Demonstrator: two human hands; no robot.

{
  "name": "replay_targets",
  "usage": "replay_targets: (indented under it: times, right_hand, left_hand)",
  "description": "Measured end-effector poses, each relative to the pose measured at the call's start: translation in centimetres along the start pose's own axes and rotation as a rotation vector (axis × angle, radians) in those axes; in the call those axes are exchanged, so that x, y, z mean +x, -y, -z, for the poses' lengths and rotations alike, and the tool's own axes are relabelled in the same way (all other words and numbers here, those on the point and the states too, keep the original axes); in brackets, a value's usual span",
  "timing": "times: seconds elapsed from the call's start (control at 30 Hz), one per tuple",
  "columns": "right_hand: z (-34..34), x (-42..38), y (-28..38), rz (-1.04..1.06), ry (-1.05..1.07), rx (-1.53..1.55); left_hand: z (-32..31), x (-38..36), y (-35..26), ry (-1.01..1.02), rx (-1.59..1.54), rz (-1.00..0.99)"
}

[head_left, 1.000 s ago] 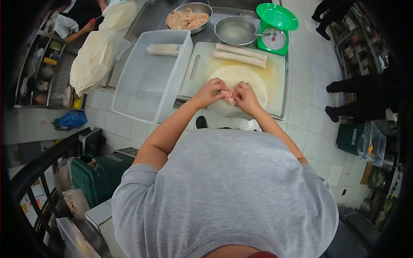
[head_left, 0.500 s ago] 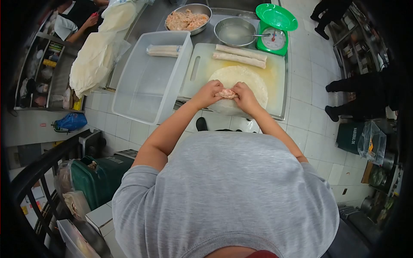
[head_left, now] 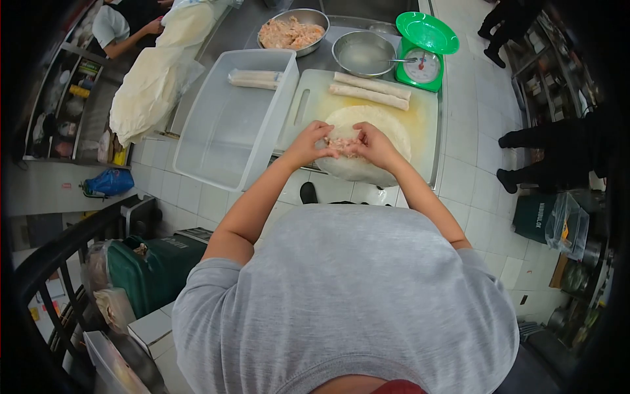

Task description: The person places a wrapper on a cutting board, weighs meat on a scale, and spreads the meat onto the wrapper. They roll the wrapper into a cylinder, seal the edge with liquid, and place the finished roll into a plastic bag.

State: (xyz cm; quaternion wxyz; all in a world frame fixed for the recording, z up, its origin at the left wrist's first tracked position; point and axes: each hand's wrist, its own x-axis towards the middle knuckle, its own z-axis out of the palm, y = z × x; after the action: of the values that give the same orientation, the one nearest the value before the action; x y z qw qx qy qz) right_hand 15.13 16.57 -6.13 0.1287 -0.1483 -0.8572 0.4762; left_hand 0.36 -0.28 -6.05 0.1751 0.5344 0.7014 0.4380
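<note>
Pinkish filling (head_left: 344, 147) lies in a short strip on a round pale wrapper (head_left: 384, 128), which rests on a cutting board (head_left: 315, 85). At the strip's left end my left hand (head_left: 312, 143) has thumb and fingers spread apart around it. My right hand (head_left: 375, 146) bends over the right end, its fingertips on the filling. Two long pale rolls (head_left: 371, 90) lie side by side at the board's far edge.
Left of the board stands a clear plastic bin (head_left: 226, 125) with wrapped rolls (head_left: 254, 79). Beyond are a bowl of filling (head_left: 293, 33), a bowl of liquid (head_left: 362, 52) and a green scale (head_left: 421, 65). Stacked wrappers (head_left: 146, 92) and a co-worker's arm (head_left: 134, 39) are at left.
My left hand's fingers have opened away from the filling, and more of the strip shows. My right hand has shifted slightly. The co-worker's hand at the upper left has moved.
</note>
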Motion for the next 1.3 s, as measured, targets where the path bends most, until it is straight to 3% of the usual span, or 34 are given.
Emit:
replay_targets:
  times: [0.07,0.13,0.27,0.37,0.43,0.53,0.67,0.77,0.97,1.07,1.3]
  right_hand:
    - [-0.7,-0.2,0.5,0.144,-0.022,-0.137]
    - [-1.3,-0.1,1.1,0.21,0.016,-0.266]
    - [-1.7,0.4,0.7,0.15,0.033,-0.268]
    - [-0.8,0.2,1.4,0.104,0.046,-0.172]
    - [-1.1,0.3,2.1,0.029,0.009,-0.104]
    - [-2.6,0.9,1.2,0.232,-0.032,-0.298]
    - [-2.3,0.9,1.5,0.223,0.026,-0.32]
    - [-2.5,0.3,1.9,0.256,-0.035,-0.331]
    - [-2.8,0.6,1.0,0.291,0.008,-0.352]
    - [-1.4,-0.9,2.2,0.337,-0.039,-0.238]
    - [-0.7,-1.7,-0.2,0.41,-0.126,-0.183]
  left_hand:
    - [0.2,-0.5,0.2,-0.007,0.168,-0.107]
    - [-0.2,-0.2,0.6,0.077,0.198,-0.091]
    - [0.0,0.1,0.7,0.154,0.205,-0.041]
    - [1.0,-0.4,-0.7,-0.016,0.05,0.054]
    - [1.5,-0.5,-0.1,0.053,0.058,0.068]
    - [1.2,-0.2,1.2,0.092,0.192,0.046]
    - [1.6,-0.3,0.9,0.134,0.115,0.066]
    - [1.3,-0.4,-0.2,0.062,0.116,-0.044]
    - [0.8,0.3,0.8,0.174,0.279,-0.037]
    - [0.7,0.5,0.5,0.067,0.319,-0.248]
    - [-0.7,1.3,0.4,0.106,0.429,-0.229]
